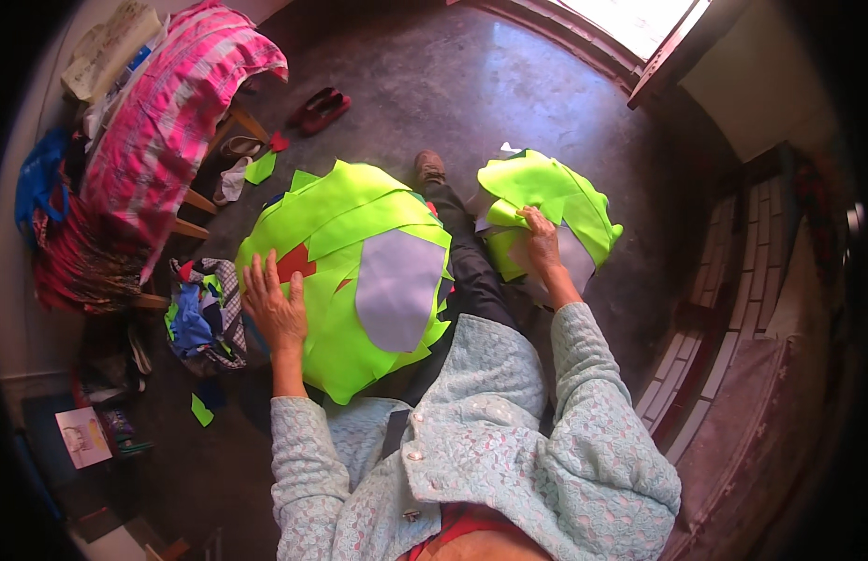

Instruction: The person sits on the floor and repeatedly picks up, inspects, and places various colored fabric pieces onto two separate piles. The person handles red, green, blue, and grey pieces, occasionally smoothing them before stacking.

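Cloth (508,215) right of frame centre is pinched in right hand (542,247); left hand (277,307) lies spread on pile (345,248), centre-left.

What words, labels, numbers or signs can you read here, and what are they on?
None can be read.
White card at far left: printed marks, too small and blurred to read.
Yellow-green cloth pieces under the left hand: no lettering visible.
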Available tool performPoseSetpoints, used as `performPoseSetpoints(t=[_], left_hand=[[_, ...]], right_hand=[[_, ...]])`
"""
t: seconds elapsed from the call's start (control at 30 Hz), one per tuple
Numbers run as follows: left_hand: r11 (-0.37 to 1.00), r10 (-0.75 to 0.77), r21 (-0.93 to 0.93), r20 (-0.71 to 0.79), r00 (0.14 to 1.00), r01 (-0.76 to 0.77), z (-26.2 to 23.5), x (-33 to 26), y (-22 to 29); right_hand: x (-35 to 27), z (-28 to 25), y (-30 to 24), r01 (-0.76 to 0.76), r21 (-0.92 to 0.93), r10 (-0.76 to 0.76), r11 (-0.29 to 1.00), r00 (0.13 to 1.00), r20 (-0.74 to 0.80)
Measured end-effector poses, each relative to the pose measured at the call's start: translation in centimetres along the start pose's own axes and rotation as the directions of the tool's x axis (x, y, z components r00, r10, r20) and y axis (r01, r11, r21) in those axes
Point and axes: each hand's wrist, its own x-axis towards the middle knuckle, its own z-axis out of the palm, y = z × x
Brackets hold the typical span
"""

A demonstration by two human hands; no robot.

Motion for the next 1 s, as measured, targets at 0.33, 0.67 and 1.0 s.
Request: performPoseSetpoints(t=[0.33,0.67,1.0], left_hand=[[1.0,0.005,0.004,0.007,1.0,-0.005,0.0,-0.1,-0.3],[0.999,-0.004,-0.05,0.028,1.0,0.005,-0.5,-0.2,-0.3],[0.999,-0.018,-0.037,0.016,1.0,0.019,0.1,-0.3,-0.6]], right_hand=[[-6.6,-4.4,-2.0,0.136,-0.494,-0.07,0.859,0.986,0.149],[-6.9,-8.4,-4.6,0.023,-0.328,0.107,0.944,0.922,0.371],[-0.4,-1.6,-7.0,0.069,-0.341,0.033,0.937,0.958,0.285]])
